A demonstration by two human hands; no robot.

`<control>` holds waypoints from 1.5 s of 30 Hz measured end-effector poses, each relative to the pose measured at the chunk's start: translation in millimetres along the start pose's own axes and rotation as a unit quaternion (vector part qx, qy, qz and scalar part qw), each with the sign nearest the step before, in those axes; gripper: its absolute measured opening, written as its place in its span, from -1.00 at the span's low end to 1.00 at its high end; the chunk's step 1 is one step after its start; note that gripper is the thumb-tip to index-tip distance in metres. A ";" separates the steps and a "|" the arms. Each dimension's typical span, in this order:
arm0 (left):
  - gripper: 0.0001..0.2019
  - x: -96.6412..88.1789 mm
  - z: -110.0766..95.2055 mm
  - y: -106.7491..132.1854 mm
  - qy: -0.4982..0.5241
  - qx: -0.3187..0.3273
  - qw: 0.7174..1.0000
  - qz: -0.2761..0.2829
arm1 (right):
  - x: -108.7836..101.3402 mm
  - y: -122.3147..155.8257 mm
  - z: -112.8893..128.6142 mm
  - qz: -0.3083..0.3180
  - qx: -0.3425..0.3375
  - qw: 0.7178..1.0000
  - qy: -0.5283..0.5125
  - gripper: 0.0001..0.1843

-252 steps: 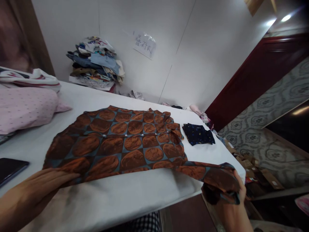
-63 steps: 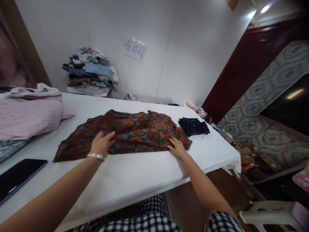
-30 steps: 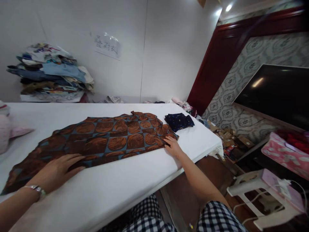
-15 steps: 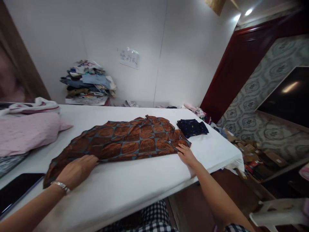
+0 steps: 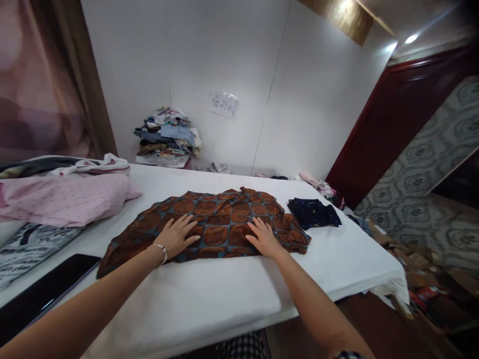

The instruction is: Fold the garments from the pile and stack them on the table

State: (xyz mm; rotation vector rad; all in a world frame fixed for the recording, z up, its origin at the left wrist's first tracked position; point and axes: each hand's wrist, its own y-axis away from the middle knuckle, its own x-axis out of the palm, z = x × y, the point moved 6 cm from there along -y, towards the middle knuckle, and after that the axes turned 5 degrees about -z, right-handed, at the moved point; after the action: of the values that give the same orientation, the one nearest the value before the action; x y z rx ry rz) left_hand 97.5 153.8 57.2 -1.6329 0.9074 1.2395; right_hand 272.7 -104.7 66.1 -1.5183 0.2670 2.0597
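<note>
While the brown patterned garment (image 5: 216, 233) lies mid-frame | left hand (image 5: 174, 238) and right hand (image 5: 265, 239) — both spread flat on it, grasping nothing | navy cloth (image 5: 314, 213) — centre right

1. White paper sign (image 5: 223, 104) on the pale wall (image 5: 209, 55) — handwritten characters, pretty sure it reads 叠衬衣.
2. Black-and-white printed cloth (image 5: 34, 249), far left — rows of lettering on it, but way too blurry for me to make out.
</note>
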 end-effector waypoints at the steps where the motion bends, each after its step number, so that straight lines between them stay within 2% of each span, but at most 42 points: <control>1: -0.35 8.2 4.0 -1.6 -0.012 -0.022 0.999 0.021 | 10.5 -1.9 -3.6 0.026 0.013 1.000 0.006 -0.33; 3: -0.33 20.9 12.0 -0.2 -0.021 -0.054 0.997 0.055 | 27.1 -1.0 -14.2 0.055 0.037 0.998 0.023 -0.33; 5: -0.32 26.7 16.2 3.6 -0.016 -0.062 0.996 0.066 | 36.2 2.4 -23.5 0.058 0.042 0.997 0.034 -0.33; 8: -0.32 27.2 16.9 7.5 -0.009 -0.062 0.996 0.059 | 39.5 2.0 -32.1 0.063 0.042 0.997 0.010 -0.34; 10: -0.33 27.0 16.3 8.4 -0.010 -0.062 0.997 0.054 | 32.9 -9.9 -36.5 0.049 0.049 0.997 -0.019 -0.35; 12: -0.33 27.8 16.3 8.9 -0.014 -0.062 0.997 0.050 | 18.1 -34.3 -40.8 0.002 0.046 0.998 -0.033 -0.38; 15: -0.33 30.6 18.5 9.8 -0.018 -0.060 0.997 0.047 | -9.0 -86.7 -51.4 -0.072 0.037 0.997 -0.012 -0.46; 18: -0.34 33.9 21.8 10.5 -0.023 -0.058 0.997 0.044 | -25.5 -142.0 -73.4 -0.083 0.096 0.991 0.035 -0.54; 21: -0.34 36.7 24.9 10.6 -0.028 -0.058 0.997 0.040 | -28.3 -190.6 -90.3 -0.071 0.141 0.986 0.060 -0.56; 24: -0.33 38.8 26.6 11.5 -0.036 -0.063 0.996 0.049 | -17.0 -236.2 -89.9 -0.056 0.145 0.985 0.072 -0.52; 29: -0.31 37.8 26.7 16.1 -0.037 -0.076 0.994 0.068 | 24.4 -297.5 -54.2 -0.002 0.078 0.994 0.077 -0.59; 32: -0.30 36.4 26.2 17.9 -0.028 -0.079 0.994 0.069 | 48.0 -308.8 -36.8 0.046 0.062 0.994 0.084 -0.57; 35: -0.31 35.7 25.7 17.5 -0.021 -0.076 0.995 0.060 | 52.1 -304.9 -32.5 0.052 0.083 0.990 0.099 -0.73; 37: -0.32 35.2 25.4 16.7 -0.017 -0.074 0.996 0.050 | 38.8 -300.9 -33.2 0.020 0.099 0.989 0.105 -0.77; 39: -0.33 34.8 25.1 16.0 -0.013 -0.070 0.997 0.040 | 12.4 -298.9 -36.3 -0.033 0.113 0.987 0.105 -0.75; 42: -0.32 36.2 25.7 14.8 -0.017 -0.071 0.996 0.046 | -45.2 -300.0 -46.4 -0.136 0.134 0.977 0.092 -0.69; 44: -0.31 38.2 26.8 13.5 -0.020 -0.076 0.995 0.054 | -91.1 -298.9 -56.5 -0.249 0.149 0.957 0.009 -0.71; 45: -0.30 39.2 27.3 12.6 -0.018 -0.076 0.996 0.052 | -113.1 -296.1 -63.1 -0.312 0.157 0.935 -0.062 -0.74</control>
State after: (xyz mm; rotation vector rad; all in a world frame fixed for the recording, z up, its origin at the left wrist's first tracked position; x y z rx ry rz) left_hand 86.2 173.0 13.2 -1.6931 0.9040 1.4368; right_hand 507.9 73.2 198.3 -1.0880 0.0453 1.5087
